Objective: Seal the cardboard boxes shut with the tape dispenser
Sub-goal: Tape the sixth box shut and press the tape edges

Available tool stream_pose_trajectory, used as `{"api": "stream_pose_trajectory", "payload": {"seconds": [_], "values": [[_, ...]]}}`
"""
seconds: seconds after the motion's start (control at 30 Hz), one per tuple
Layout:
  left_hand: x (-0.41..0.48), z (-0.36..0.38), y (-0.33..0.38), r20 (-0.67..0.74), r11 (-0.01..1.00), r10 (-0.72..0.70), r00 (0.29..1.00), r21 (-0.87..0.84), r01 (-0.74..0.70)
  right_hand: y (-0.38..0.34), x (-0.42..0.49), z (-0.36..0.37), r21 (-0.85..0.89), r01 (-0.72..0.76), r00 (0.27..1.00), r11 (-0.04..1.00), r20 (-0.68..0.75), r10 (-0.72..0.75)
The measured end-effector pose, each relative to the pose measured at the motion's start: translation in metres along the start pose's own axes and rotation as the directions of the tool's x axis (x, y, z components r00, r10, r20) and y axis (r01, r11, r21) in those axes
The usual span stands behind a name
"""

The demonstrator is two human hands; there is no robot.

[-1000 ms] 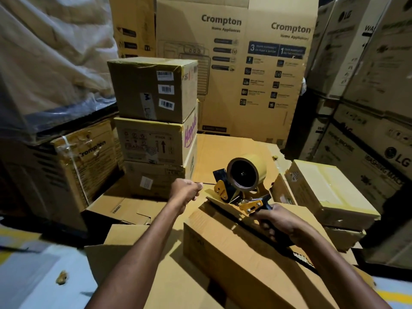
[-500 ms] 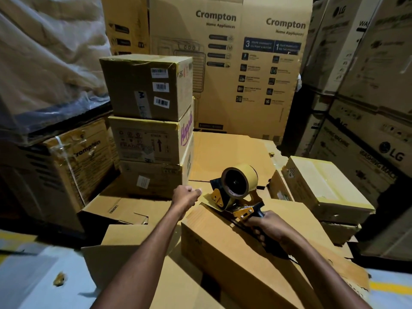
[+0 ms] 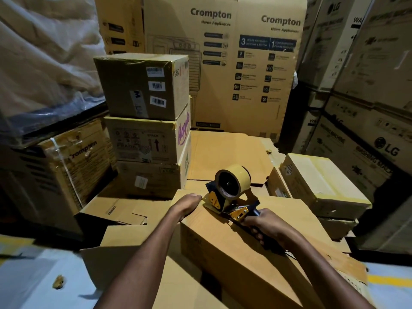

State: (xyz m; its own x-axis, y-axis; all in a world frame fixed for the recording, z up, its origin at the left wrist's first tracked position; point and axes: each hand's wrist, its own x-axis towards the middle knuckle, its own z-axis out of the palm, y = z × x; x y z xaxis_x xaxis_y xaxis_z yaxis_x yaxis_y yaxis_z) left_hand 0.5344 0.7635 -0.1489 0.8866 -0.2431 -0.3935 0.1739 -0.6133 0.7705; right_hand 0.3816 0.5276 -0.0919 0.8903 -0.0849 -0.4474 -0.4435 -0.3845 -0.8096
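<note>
A long cardboard box [image 3: 225, 248] lies in front of me, running from the centre toward the lower right. On its far end sits the tape dispenser [image 3: 231, 192], yellow and black, with a tan tape roll on top. My right hand [image 3: 265, 226] grips the dispenser's black handle. My left hand [image 3: 187, 204] rests on the box's far left corner, fingers curled over the edge right beside the dispenser's front. Whether it pinches the tape end is hidden.
A stack of three sealed boxes [image 3: 145, 128] stands behind on the left. A taped box [image 3: 321, 181] lies at the right. Flattened cardboard [image 3: 225, 157] covers the floor behind. Large Crompton boxes [image 3: 234, 63] and LG boxes [image 3: 367, 134] wall in the back and right.
The dispenser has come down from a raised, tilted position onto the box's far end. My left hand has dropped with it to the box corner.
</note>
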Motion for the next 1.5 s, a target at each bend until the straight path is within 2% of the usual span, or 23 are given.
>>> {"api": "stream_pose_trajectory", "payload": {"seconds": [0.1,0.2,0.27,0.37,0.53,0.63,0.7,1.1,1.23,1.3,1.37,1.4,1.5], "values": [[0.012,0.001,-0.013,-0.118,0.995,-0.041,0.992,0.081,0.051,0.0,0.0,0.002,-0.022,0.003,1.0,1.0,-0.003,-0.003],[-0.005,0.006,-0.013,-0.358,0.995,0.097,0.929,0.028,-0.093,-0.001,0.0,0.003,-0.025,0.009,1.0,1.0,0.004,-0.009],[-0.013,0.011,-0.009,-0.446,0.98,0.192,0.874,0.036,-0.197,0.0,0.0,0.002,0.001,0.008,1.0,1.0,0.027,-0.008],[-0.023,0.022,-0.004,-0.446,0.971,0.228,0.866,0.035,-0.237,-0.001,0.0,0.0,0.042,-0.008,0.997,0.999,0.078,0.005],[-0.016,0.028,-0.017,-0.448,0.963,0.074,0.891,-0.199,-0.18,-0.004,-0.001,-0.003,0.035,-0.046,0.988,0.998,0.147,0.04],[-0.015,0.025,-0.018,-0.422,0.947,0.024,0.906,-0.281,-0.155,-0.005,0.002,-0.001,-0.051,-0.057,0.991,0.997,0.121,0.063],[-0.018,0.025,-0.015,-0.422,0.949,0.018,0.907,-0.278,-0.148,-0.007,0.005,0.001,-0.099,-0.062,0.995,0.993,0.077,0.07],[-0.024,0.024,-0.005,-0.462,0.992,0.067,0.884,-0.063,-0.108,0.011,-0.022,-0.021,-0.186,-0.093,0.995,0.978,0.015,0.097],[-0.027,0.029,-0.004,-0.493,0.989,0.128,0.86,-0.005,-0.15,0.031,-0.047,-0.041,-0.162,-0.114,0.993,0.98,0.001,0.116],[-0.034,0.034,-0.002,-0.532,0.979,0.202,0.822,0.101,-0.175,0.032,-0.051,-0.04,-0.175,-0.097,0.995,0.98,-0.017,0.095],[-0.041,0.039,-0.001,-0.561,0.918,0.359,0.746,0.355,-0.175,0.031,-0.051,-0.037,-0.191,-0.078,0.997,0.979,-0.039,0.072],[-0.042,0.042,-0.002,-0.529,0.861,0.443,0.724,0.477,-0.179,0.03,-0.051,-0.035,-0.194,-0.071,0.997,0.978,-0.043,0.063],[-0.041,0.049,-0.006,-0.266,0.726,0.559,0.785,0.615,-0.308,0.03,-0.052,-0.035,-0.191,-0.063,0.998,0.98,-0.04,0.057]]}}
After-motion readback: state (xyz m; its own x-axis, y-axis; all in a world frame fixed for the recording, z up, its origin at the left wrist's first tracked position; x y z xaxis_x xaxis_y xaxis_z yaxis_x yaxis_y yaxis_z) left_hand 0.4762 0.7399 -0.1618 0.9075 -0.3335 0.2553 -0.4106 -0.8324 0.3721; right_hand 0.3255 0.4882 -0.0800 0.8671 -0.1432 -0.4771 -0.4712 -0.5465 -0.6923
